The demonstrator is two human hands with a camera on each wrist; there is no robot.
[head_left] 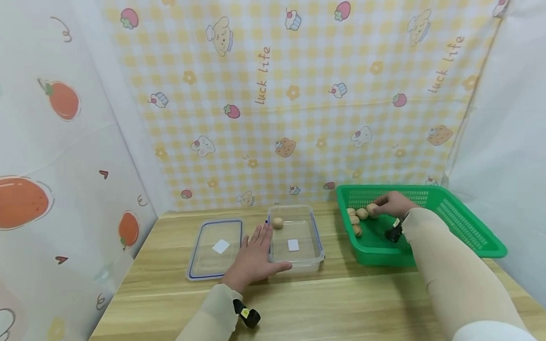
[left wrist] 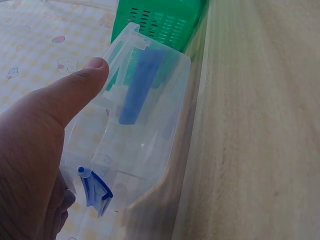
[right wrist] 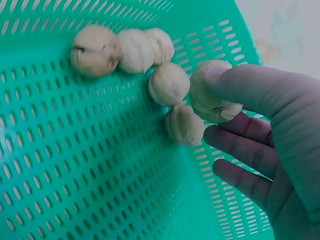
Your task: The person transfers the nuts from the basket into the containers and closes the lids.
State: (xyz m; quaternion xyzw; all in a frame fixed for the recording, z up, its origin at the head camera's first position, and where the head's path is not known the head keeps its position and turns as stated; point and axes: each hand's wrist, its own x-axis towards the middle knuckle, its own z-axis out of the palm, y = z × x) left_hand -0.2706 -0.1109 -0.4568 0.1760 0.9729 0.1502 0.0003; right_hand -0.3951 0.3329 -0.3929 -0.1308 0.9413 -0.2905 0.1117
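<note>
Lid perhaps partly behind left hand

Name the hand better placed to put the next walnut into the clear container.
Right, most likely: the right hand pinches a walnut in the green basket, while the left hand is at the clear container's edge, away from the basket.

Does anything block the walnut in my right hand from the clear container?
Yes: other walnuts and the green basket's left wall stand between the held walnut and the container. That wall seems the main obstacle.
</note>
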